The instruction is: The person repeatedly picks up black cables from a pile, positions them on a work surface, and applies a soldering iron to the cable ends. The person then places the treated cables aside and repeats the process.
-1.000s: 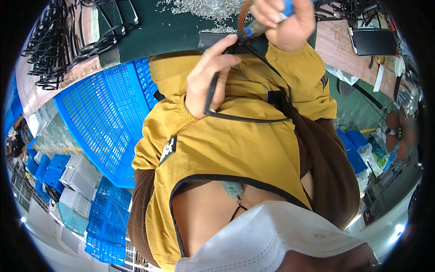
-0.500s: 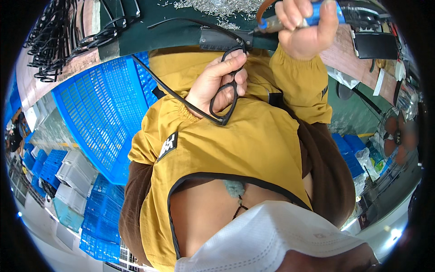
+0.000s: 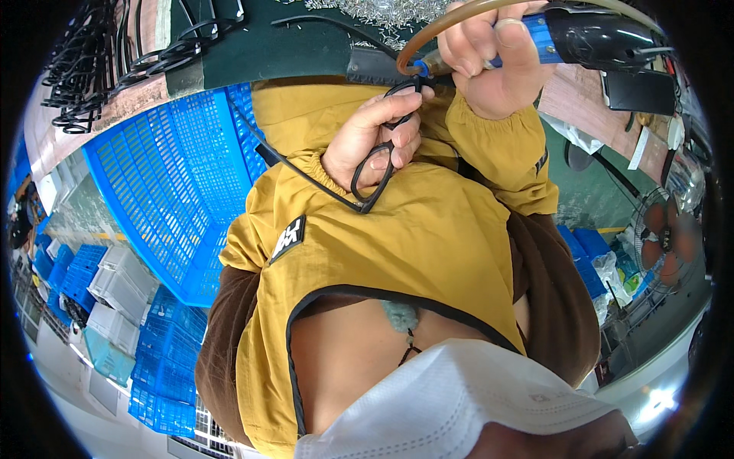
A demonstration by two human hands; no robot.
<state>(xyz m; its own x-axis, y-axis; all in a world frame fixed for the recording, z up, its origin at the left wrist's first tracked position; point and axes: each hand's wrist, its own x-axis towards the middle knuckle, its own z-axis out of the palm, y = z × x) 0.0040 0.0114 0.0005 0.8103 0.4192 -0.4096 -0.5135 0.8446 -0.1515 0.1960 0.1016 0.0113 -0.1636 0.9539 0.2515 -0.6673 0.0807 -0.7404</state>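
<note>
My left hand [image 3: 375, 141] is closed around the front of a black eyeglass frame [image 3: 365, 205], held above my lap near the table edge. One temple stretches back to the left over the mustard sleeve; the other reaches over the green table mat. My right hand [image 3: 501, 73] grips a blue and black powered screwdriver [image 3: 541, 38] lying almost level. Its tip end is at the frame's upper hinge corner, beside my left fingertips; whether it touches a screw cannot be made out. A brownish hose [image 3: 436, 30] curves over the tool and partly hides its front.
A dark block [image 3: 372, 67] sits at the table edge. Beyond it lies a heap of tiny silver screws [image 3: 382, 11]. More black eyeglass frames [image 3: 80, 73] are bunched at left. A blue basket [image 3: 164, 199] stands below the table's left part; a fan [image 3: 664, 241] is at right.
My right hand has brought the screwdriver left and down to the frame's hinge corner, and the hose has swung into view. The frame has tilted slightly in my left hand.
</note>
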